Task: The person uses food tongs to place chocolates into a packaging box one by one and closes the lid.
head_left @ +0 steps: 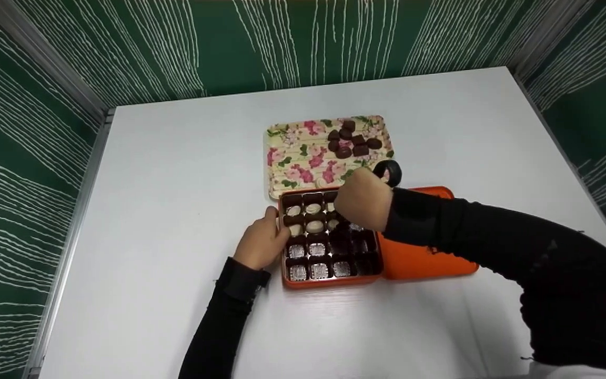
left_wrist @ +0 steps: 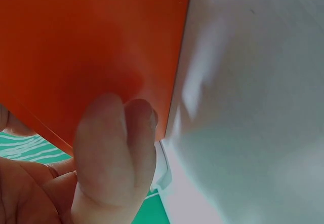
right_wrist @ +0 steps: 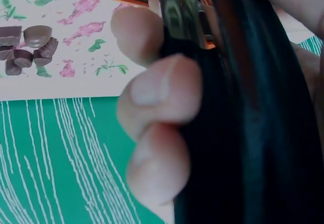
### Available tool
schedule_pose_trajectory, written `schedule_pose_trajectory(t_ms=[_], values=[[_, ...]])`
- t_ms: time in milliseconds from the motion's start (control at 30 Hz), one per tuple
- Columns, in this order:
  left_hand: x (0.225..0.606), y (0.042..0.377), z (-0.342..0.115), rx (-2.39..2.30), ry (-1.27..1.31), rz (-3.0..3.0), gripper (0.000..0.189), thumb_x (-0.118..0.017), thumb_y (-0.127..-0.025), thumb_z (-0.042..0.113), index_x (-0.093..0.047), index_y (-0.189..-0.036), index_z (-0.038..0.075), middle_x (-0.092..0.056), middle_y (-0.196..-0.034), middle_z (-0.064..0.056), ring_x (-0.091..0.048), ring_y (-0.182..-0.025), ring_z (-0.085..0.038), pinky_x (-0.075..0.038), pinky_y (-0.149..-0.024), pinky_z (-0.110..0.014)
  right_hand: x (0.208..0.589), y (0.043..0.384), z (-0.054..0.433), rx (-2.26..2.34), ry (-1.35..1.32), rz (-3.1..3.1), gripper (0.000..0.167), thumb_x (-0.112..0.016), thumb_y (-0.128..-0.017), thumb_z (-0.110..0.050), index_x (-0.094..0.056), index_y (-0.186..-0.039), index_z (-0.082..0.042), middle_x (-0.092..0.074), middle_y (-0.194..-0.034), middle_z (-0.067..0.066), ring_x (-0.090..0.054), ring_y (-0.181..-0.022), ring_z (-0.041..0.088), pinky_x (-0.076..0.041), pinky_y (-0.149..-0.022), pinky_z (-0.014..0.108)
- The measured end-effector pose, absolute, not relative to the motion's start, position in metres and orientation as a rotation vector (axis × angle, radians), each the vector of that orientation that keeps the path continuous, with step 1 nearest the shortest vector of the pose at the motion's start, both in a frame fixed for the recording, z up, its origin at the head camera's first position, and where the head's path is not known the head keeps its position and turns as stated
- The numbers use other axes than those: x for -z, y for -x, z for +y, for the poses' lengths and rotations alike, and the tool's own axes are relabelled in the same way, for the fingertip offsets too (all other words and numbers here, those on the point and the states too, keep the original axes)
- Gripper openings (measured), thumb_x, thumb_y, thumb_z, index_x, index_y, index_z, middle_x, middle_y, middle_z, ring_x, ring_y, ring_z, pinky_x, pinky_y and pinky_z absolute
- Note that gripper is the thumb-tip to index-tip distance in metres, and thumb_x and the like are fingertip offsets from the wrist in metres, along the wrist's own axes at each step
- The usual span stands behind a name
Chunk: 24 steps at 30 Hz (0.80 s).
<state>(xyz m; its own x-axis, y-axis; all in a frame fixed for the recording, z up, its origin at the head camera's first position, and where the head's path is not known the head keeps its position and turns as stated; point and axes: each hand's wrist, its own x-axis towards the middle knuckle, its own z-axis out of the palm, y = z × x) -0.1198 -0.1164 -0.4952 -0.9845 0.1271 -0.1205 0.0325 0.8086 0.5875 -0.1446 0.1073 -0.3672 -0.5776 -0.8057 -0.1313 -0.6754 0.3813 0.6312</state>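
Note:
An orange-rimmed chocolate box (head_left: 332, 282) with a dark compartment insert sits in the middle of the table. White chocolates (head_left: 314, 227) fill cells in its two far rows; the near rows show bare cells. My left hand (head_left: 262, 241) grips the box's left side, thumb over the rim, with fingertips (left_wrist: 104, 133) against the outer wall in the left wrist view. Above the box's far right part, my right hand (head_left: 364, 199) holds black-handled metal tongs (head_left: 389, 173). In the right wrist view, curled fingers (right_wrist: 167, 89) wrap the black handle; the tongs' tips are hidden.
A floral tray (head_left: 287, 152) lies behind the box, bearing several dark chocolates (head_left: 360, 151) at its right and a pale piece (head_left: 320, 183) near its front edge. The orange lid (head_left: 413, 263) lies right of the box, under my right forearm. Green walls (head_left: 229, 47) border the white table.

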Motion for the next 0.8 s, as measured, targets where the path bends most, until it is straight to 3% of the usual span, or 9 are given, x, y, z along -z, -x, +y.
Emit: schedule_pose_trajectory(t_ms=[167, 233, 333, 567, 800], values=[[0.495, 0.119, -0.116, -0.924, -0.126, 2.846, 0.033, -0.051, -0.095, 0.027, -0.048, -0.119, 0.004, -0.064, -0.076, -0.013, -0.062, -0.067, -0.028, -0.051, -0.061, -0.041, 0.373, 0.147, 0.096, 1.015, -1.340, -2.500, 0.057, -0.059, -0.088, -0.007, -0.015, -0.053, -0.015, -0.009, -0.052, -0.003, -0.008, -0.052, 0.010, -0.008, -0.052, 0.027], [0.495, 0.119, -0.116, -0.929, -0.122, 2.846, 0.034, -0.051, -0.095, 0.027, -0.048, -0.119, 0.004, -0.064, -0.077, -0.013, -0.063, -0.068, -0.028, -0.052, -0.062, -0.041, 0.374, 0.148, 0.094, 1.015, -1.346, -2.514, 0.053, -0.057, -0.082, 0.000, -0.016, -0.053, -0.015, -0.010, -0.051, -0.004, -0.009, -0.052, 0.010, -0.008, -0.051, 0.026], [0.495, 0.119, -0.116, -0.937, -0.114, 2.839, 0.034, -0.051, -0.095, 0.028, -0.048, -0.120, 0.004, -0.065, -0.078, -0.013, -0.064, -0.069, -0.028, -0.052, -0.062, -0.041, 0.375, 0.149, 0.093, 1.025, -1.354, -2.528, 0.052, -0.057, -0.082, 0.000, -0.016, -0.052, -0.015, -0.010, -0.050, -0.004, -0.010, -0.051, 0.010, -0.009, -0.050, 0.026], [0.497, 0.120, -0.116, -0.922, -0.126, 2.847, 0.030, -0.050, -0.096, 0.026, -0.048, -0.116, 0.005, -0.061, -0.071, -0.009, -0.059, -0.062, -0.024, -0.048, -0.056, -0.037, 0.369, 0.148, 0.101, 1.003, -1.338, -2.521, 0.055, -0.058, -0.085, -0.001, -0.013, -0.056, -0.016, -0.008, -0.054, -0.003, -0.008, -0.054, 0.010, -0.007, -0.056, 0.028], [0.498, 0.120, -0.116, -0.910, -0.110, 2.857, 0.026, -0.049, -0.096, 0.028, -0.049, -0.113, 0.008, -0.063, -0.074, -0.011, -0.061, -0.064, -0.025, -0.049, -0.058, -0.038, 0.360, 0.147, 0.109, 0.922, -1.297, -2.494, 0.054, -0.056, -0.082, 0.002, -0.012, -0.057, -0.016, -0.008, -0.056, -0.002, -0.007, -0.054, 0.010, -0.006, -0.056, 0.028]])
